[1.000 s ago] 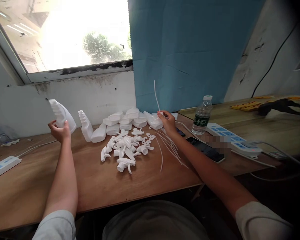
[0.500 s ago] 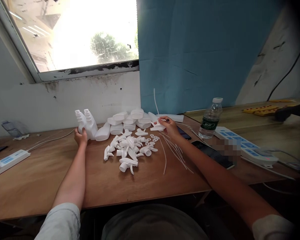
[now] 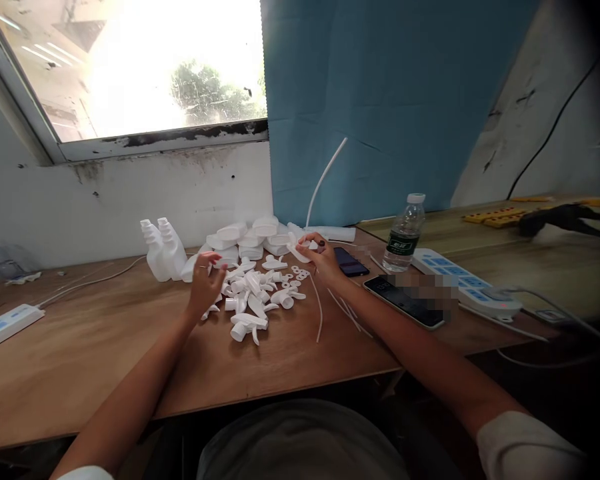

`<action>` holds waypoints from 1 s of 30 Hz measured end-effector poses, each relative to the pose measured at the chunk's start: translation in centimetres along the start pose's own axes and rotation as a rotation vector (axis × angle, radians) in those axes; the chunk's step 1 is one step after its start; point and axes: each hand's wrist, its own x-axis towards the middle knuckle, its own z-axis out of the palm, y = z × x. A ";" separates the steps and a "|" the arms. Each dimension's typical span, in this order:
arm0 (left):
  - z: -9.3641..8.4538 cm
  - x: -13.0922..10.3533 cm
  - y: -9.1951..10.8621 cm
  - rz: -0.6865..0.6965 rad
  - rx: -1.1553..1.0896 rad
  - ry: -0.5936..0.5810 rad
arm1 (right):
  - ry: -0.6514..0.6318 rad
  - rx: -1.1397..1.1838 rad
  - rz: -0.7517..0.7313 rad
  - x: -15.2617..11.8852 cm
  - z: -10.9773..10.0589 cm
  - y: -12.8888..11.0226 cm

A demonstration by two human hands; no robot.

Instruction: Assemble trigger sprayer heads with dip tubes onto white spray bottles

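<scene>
The right hand (image 3: pixel 320 257) grips a spray head (image 3: pixel 299 251), right of the pile (image 3: pixel 253 287); the left hand (image 3: pixel 207 283), loosely open, hovers at the pile's left edge. Two bottles (image 3: pixel 163 250) stand behind-left of it.

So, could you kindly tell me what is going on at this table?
A person's right hand holds a white spray head, with a thin tube rising by it. The left hand is open and holds nothing, near a heap of loose spray heads. Two white bottles stand upright at the left, and more bottles lie piled near the wall. Small rings and other tubes lie on the table.
</scene>
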 end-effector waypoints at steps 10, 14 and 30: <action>0.4 -0.6 6.3 0.262 -0.008 -0.217 | -0.265 -0.026 0.115 -4.5 4.9 -0.7; 0.2 -0.7 6.2 0.285 0.003 -0.208 | -0.364 -0.037 0.149 -5.4 5.5 -1.3; -3.7 3.6 0.2 0.015 0.438 -0.017 | -0.077 -0.712 -0.898 -1.2 -1.1 -2.1</action>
